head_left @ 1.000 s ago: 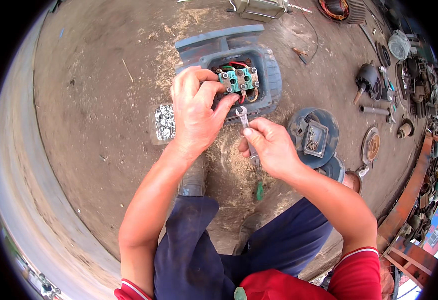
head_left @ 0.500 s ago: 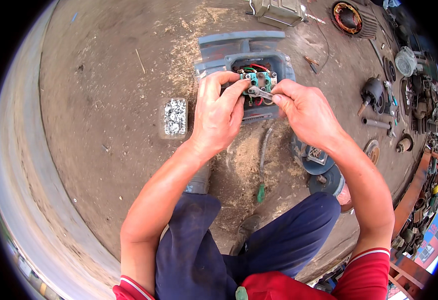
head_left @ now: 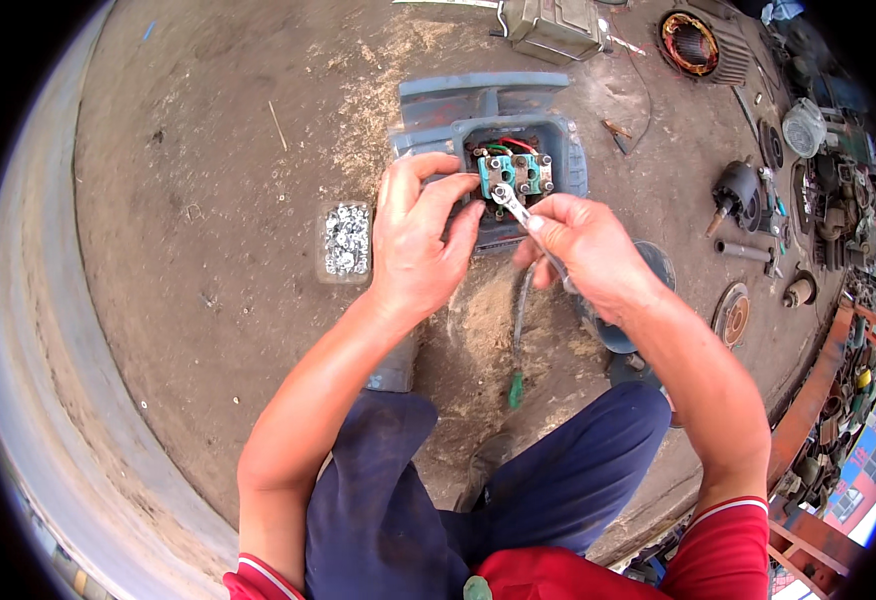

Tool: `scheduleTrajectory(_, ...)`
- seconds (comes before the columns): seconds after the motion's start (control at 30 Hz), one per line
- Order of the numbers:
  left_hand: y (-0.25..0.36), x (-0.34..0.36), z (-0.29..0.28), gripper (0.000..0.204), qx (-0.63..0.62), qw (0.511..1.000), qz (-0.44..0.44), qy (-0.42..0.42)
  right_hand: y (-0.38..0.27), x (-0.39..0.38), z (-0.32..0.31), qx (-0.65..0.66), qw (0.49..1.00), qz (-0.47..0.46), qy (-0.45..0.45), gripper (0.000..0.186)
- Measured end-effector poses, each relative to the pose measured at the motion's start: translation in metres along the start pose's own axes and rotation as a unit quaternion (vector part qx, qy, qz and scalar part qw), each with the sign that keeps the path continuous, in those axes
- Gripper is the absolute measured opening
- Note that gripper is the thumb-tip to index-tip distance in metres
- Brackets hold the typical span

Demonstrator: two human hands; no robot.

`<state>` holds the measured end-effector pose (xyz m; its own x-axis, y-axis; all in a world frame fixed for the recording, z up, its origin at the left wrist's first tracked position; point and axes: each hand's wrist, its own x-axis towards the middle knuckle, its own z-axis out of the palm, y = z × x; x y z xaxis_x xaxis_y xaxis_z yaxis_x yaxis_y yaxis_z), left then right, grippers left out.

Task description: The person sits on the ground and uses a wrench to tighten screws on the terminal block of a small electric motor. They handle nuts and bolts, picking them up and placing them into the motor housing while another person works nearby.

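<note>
Wrench (head_left: 515,209) and terminal block (head_left: 514,172), shown at upper center of the frame. The right hand (head_left: 593,245), right of center, is closed around the wrench, which slants from the block toward lower right; its head lies at the lower-left terminal of the block. The left hand (head_left: 423,235), left of center, is moderately spread, with thumb and index finger parted at the block's left edge; whether the fingertips touch the block cannot be told. The teal block, bearing metal studs, lies within the open box of a blue-gray housing (head_left: 483,101), with red and green wires (head_left: 518,144) along its upper side. Left of the left hand, a clear container (head_left: 323,262) filled with small metal parts (head_left: 347,238) rests on the brown ground (head_left: 208,200). Below the right hand, near the center of the frame, lies a screwdriver (head_left: 516,390) with a green handle. A round blue-gray basin (head_left: 658,262) is partly hidden behind the right hand and forearm. Toward the upper right are a metal box (head_left: 555,28) and a finned casing with copper-colored windings (head_left: 690,44); a rusty disc (head_left: 734,315) and a pipe (head_left: 743,250) lie at right.
</note>
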<state>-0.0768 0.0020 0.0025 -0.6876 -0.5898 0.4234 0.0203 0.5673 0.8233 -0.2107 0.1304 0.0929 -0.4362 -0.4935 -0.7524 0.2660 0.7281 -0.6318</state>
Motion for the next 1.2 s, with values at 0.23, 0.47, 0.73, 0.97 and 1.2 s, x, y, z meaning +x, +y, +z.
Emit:
scheduleTrajectory(0.23,0.009,0.028,-0.022,0.014,-0.003,0.997,-0.014,0.073,0.021,0.009,0.078,0.360,0.930,-0.063,-0.027,0.014)
scheduleTrajectory(0.47,0.013,0.026,-0.004,0.017,0.135,0.985,0.093,-0.050,0.067,-0.014,0.014,-0.075,0.980,-0.171,0.063,0.017)
scheduleTrajectory(0.73,0.011,0.021,0.013,0.024,0.196,0.971,0.128,-0.046,0.006,-0.010,-0.041,-0.402,0.888,-0.200,0.096,0.021)
scheduleTrajectory(0.97,0.007,0.027,0.007,0.026,0.189,0.963,0.162,-0.100,-0.036,0.002,-0.049,-0.535,0.817,-0.201,0.073,0.023)
scheduleTrajectory(1.2,0.013,0.023,0.013,0.024,0.166,0.981,0.093,-0.045,-0.035,0.004,-0.047,-0.507,0.838,-0.185,0.076,0.020)
